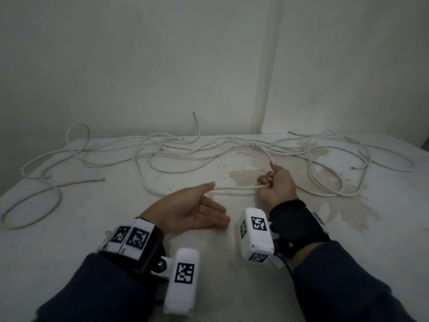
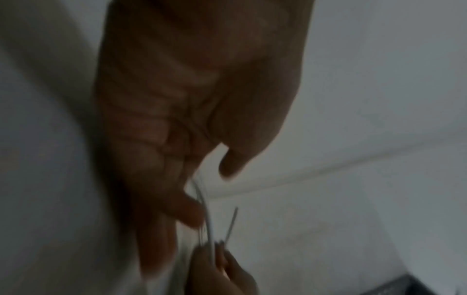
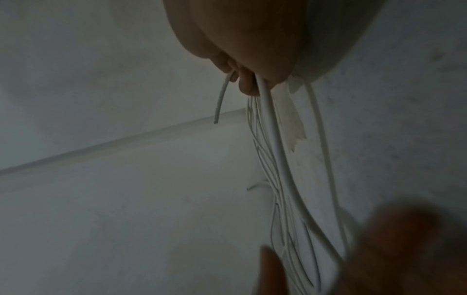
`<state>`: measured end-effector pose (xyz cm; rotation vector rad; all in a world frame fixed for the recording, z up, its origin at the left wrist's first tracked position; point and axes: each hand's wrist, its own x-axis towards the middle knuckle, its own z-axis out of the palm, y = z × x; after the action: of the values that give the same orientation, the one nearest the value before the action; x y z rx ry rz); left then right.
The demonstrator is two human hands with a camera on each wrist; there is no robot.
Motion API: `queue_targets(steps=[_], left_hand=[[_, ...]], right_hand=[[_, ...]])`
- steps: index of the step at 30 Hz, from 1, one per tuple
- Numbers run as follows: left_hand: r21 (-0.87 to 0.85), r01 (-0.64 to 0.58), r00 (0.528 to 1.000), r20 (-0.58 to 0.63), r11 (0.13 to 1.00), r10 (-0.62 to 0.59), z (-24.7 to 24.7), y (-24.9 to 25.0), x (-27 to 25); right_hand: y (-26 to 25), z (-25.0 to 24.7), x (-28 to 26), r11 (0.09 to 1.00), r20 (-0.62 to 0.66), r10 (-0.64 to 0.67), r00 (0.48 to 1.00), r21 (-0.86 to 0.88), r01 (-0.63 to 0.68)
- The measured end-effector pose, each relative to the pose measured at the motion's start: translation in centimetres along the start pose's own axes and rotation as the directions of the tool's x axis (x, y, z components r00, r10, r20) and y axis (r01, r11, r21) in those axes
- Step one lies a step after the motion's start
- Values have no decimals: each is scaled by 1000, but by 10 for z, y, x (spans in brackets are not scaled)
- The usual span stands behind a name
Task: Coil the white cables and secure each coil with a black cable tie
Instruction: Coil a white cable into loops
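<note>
Several long white cables [image 1: 209,145] lie tangled across the white table [image 1: 116,205]. My right hand [image 1: 270,182] is curled in a fist round one white cable [image 1: 234,188], which runs left from the fist toward my left hand. In the right wrist view the fingers [image 3: 246,83] clamp that cable [image 3: 271,127], and a short free end [image 3: 220,103] sticks out beside them. My left hand [image 1: 209,203] is held flat, palm turned inward with fingers straight and the top fingertip at the strand. The left wrist view shows the left hand [image 2: 192,159] near the cable [image 2: 208,223]. A thin black strip [image 1: 293,132], perhaps a cable tie, lies at the table's back edge.
Another white cable [image 1: 46,159] loops over the left part of the table, with one end [image 1: 102,179] lying loose. More loops [image 1: 336,177] spread to the right of my right hand. A brownish stain [image 1: 246,175] marks the tabletop. White walls stand close behind the table.
</note>
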<state>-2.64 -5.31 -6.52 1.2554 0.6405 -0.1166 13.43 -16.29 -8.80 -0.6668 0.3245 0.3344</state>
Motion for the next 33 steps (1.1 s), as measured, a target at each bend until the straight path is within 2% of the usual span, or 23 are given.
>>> queue_targets(steps=[2,4,6,8,9,12,13,15,18,22,25,27,30,32,33], left_hand=[[-264,-56,998,-7,963,57,6,-6,8],[-481,-185,983,-108,857,151,3,-10,16],[-595,-329,944,-238,734,230,-4,-10,22],[-623,-444,893,-361,644,267,-10,-9,23],[-587,-494,863,-418,641,283,-12,-8,23],[-304,-581,763,-527,755,374,-12,-6,25],[-186,-589,736,-527,786,426,-12,-7,26],[9,-581,710,-482,814,512,-12,-7,30],[114,-572,724,-395,812,565,-11,-6,32],[195,-594,745,-232,780,625,-9,-5,29],[170,-576,795,-113,800,597,-9,-7,25],[77,-544,836,-32,836,547,-10,-8,21],[20,-547,836,72,837,544,-12,-9,20],[20,-560,828,59,828,558,-12,-9,20],[-10,-559,829,23,829,559,-11,-9,21]], right_hand=[[8,0,-8,998,39,50,998,-36,-49],[13,-1,-14,991,85,89,992,-111,-80],[14,0,-18,973,124,99,987,-222,-70],[13,2,-21,941,168,97,981,-337,-35],[13,3,-22,923,196,102,975,-385,-19],[13,5,-24,843,260,92,961,-534,64],[12,5,-25,811,282,86,956,-577,97],[12,5,-26,759,329,92,940,-634,148],[12,6,-30,670,408,82,909,-698,252],[12,8,-42,529,550,72,832,-728,436],[13,12,-49,453,618,59,784,-716,531],[14,14,-50,434,634,52,771,-710,555],[17,15,-51,426,663,65,746,-694,580],[16,15,-54,467,672,82,736,-679,567],[16,17,-55,516,667,87,740,-666,539]])
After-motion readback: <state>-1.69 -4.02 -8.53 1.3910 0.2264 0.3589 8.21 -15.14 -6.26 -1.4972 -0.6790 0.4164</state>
